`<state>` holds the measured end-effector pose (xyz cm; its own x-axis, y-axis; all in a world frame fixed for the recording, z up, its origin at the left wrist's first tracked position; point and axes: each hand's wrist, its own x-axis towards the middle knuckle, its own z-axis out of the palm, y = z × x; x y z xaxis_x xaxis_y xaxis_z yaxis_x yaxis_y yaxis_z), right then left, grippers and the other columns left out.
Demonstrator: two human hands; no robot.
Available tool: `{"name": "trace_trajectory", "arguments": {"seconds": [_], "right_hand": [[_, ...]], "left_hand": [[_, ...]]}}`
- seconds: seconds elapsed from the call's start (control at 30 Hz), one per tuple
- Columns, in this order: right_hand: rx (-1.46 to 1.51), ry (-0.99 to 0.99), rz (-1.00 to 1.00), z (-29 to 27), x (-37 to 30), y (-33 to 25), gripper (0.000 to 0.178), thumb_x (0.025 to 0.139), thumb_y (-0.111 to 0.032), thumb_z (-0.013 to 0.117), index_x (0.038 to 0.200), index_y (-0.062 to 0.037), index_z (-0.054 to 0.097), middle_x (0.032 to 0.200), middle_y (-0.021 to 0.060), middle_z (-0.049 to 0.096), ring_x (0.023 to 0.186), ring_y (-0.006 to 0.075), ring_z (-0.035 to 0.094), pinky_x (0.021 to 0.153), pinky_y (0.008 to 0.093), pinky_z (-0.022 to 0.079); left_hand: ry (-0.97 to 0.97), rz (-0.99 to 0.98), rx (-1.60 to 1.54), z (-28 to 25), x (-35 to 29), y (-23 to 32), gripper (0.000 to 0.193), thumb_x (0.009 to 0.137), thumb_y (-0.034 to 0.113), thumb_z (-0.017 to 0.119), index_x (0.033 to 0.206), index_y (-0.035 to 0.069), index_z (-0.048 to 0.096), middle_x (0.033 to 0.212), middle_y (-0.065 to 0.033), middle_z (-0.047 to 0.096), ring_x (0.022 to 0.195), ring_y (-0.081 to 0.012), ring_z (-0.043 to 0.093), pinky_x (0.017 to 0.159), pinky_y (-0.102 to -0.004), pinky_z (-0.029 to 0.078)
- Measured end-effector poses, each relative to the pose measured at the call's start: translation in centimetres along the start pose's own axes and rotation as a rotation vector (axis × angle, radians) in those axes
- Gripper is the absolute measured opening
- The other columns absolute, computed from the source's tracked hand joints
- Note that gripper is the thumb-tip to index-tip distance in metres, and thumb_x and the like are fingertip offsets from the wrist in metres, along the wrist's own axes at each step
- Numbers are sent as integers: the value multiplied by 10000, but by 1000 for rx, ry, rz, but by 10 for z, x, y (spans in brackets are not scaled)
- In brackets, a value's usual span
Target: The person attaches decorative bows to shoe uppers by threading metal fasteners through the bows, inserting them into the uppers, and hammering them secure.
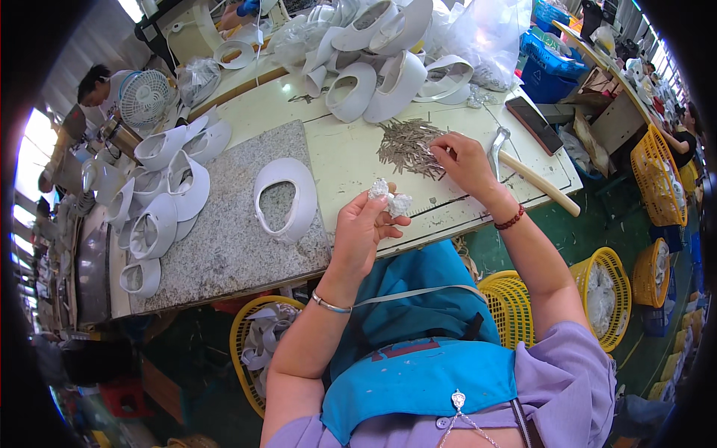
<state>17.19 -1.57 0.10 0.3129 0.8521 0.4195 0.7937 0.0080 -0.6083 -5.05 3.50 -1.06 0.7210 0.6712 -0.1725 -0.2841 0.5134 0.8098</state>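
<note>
My left hand [364, 224] is raised over the table's near edge, its fingers closed on a small glittering silver ornament [390, 198]. My right hand [464, 159] reaches onto the pale table [351, 153], fingertips pinching at a heap of thin grey metal pins [409, 145]. A white shoe upper [287, 198] lies on the grey stone slab [224, 246] to the left of my left hand. A hammer [523, 170] with a wooden handle lies just right of my right hand.
Several white shoe uppers [168, 190] are stacked at the slab's left and piled at the table's back [381, 56]. A dark phone [534, 123] lies at the right. Yellow baskets [609, 295] stand on the green floor. Another person [101, 86] sits by a small fan [146, 97].
</note>
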Motion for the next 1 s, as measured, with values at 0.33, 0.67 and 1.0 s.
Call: {"name": "trace_trajectory", "arguments": {"seconds": [0.33,0.67,1.0], "right_hand": [[461,-252,147,5,-38,-80,133,828,-102,624,878,18,648,714,95,645,634,105,592,591,257,472],[384,-226,105,4,-40,-85,124,809,-97,636,871,2,676,757,115,663,670,165,628,620,278,490],[405,-233,112,1,-40,-87,146,791,-107,635,870,8,674,742,109,651,666,156,621,614,273,480]], "left_hand": [[44,85,0,2,-8,-6,284,918,188,545,1115,-13,583,944,-87,647,805,-169,652,574,-236,523],[111,124,4,3,-13,-5,258,903,167,580,1093,-6,602,927,-64,658,830,-154,648,601,-219,505],[72,62,-140,4,-20,-2,263,899,162,588,1113,10,599,969,-56,650,875,-150,635,649,-251,516]]}}
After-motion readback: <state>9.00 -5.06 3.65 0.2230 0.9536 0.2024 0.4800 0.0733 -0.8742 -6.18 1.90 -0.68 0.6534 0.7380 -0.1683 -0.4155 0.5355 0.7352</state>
